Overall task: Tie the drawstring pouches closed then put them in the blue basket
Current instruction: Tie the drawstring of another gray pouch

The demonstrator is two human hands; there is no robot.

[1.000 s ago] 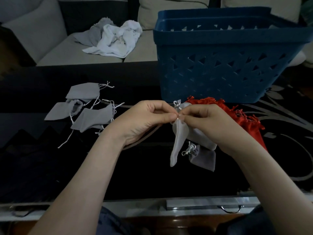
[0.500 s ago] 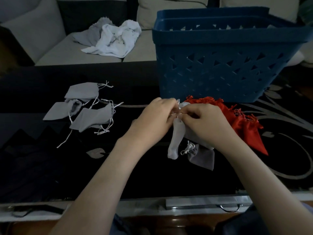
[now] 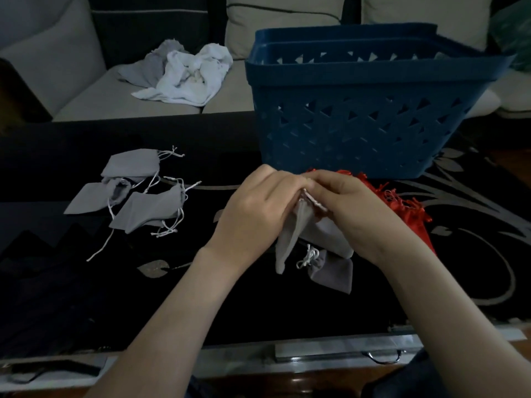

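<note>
The knot is the weak spot. The left hand and right hand meet at the neck of the pouch, fingers curled and pinching it, fingertips touching. The cords are hidden between them, so I cannot tell whether a knot has formed. If the thin cords slip from the pinch before they are drawn tight, the neck would likely loosen and the tie would need redoing. The hanging body could also catch the cords of the tied pouch lying just below it and drag it along.

The pouch is pale grey soft cloth, limp and flat, and seemingly empty. It is gathered at the top and hangs from the hands over the surface, just in front of the basket. Three grey pouches with loose cords lie well to the left. Red pouches sit just beside the right hand.
</note>
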